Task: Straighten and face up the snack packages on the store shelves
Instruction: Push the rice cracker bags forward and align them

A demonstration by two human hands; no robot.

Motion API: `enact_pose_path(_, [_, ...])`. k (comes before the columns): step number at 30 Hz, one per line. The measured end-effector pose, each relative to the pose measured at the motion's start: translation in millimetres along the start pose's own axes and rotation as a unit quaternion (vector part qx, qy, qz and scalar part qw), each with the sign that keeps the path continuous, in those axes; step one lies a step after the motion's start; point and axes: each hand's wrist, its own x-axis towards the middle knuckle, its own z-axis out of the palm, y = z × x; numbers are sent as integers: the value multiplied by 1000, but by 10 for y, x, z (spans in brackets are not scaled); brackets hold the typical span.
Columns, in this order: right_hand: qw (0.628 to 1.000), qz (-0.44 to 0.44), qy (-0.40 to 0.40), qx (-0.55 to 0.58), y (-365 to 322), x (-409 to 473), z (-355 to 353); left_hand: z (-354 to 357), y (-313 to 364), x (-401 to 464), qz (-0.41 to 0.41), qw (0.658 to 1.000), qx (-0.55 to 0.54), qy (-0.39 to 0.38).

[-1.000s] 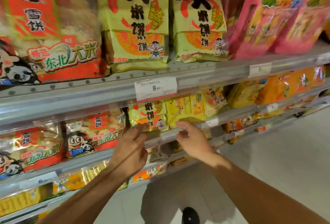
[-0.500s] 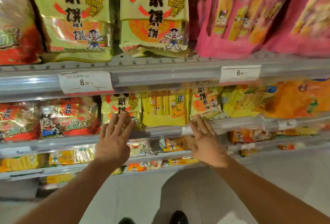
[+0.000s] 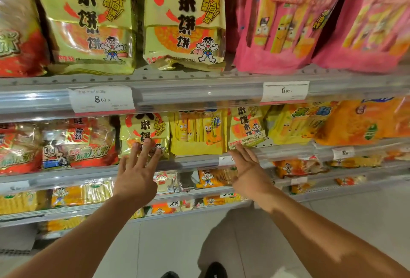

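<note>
Snack packages fill several grey shelves. On the second shelf a gold rice-cracker bag point(image 3: 144, 132) stands upright, and my left hand point(image 3: 136, 178) is spread open with its fingertips against the bag's lower front. Right of it stands a yellow stick-snack pack point(image 3: 196, 133). Further right, another gold cracker bag point(image 3: 246, 129) leans tilted. My right hand point(image 3: 249, 170) is open, fingers together, its tips just under that bag's bottom edge at the shelf lip. Neither hand holds anything.
The top shelf point(image 3: 199, 87) carries two large gold bags point(image 3: 184, 18) and pink packs point(image 3: 286, 20) overhanging it. Price tags point(image 3: 102, 100) sit on the rail. Red-and-clear cracker bags point(image 3: 77, 142) stand to the left, orange packs point(image 3: 359, 122) to the right. Lower shelves hold small packs; grey floor lies below.
The view has shifted right and closer to the shelves. My hands, curled at the shelf rail a second ago, have opened flat; left fingertips now touch the gold bag, right hand reaches the tilted bag.
</note>
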Motion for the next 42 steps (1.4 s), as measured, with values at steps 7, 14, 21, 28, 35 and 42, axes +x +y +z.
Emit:
enact_pose_path(7, [999, -4, 31, -10, 44, 83, -161, -18, 58, -11, -12, 1000, 25, -7])
enact_pose_path(14, [994, -68, -16, -87, 500, 98, -273, -48, 504, -31, -101, 995, -18, 6])
enact_pose_path(21, [985, -106, 112, 75, 629, 285, -523, -301, 1184, 127, -99, 931, -293, 196])
enact_pose_path(28, [957, 110, -1, 269, 607, 724, -697, -383, 1356, 518, -222, 875, -409, 137])
enact_pose_path(35, [942, 157, -3, 296, 676, 870, -677, -486, 1274, 574, -257, 893, -336, 154])
enact_pose_path(42, [910, 167, -30, 378, 619, 976, -746, -508, 1184, 389, -168, 791, -567, 157])
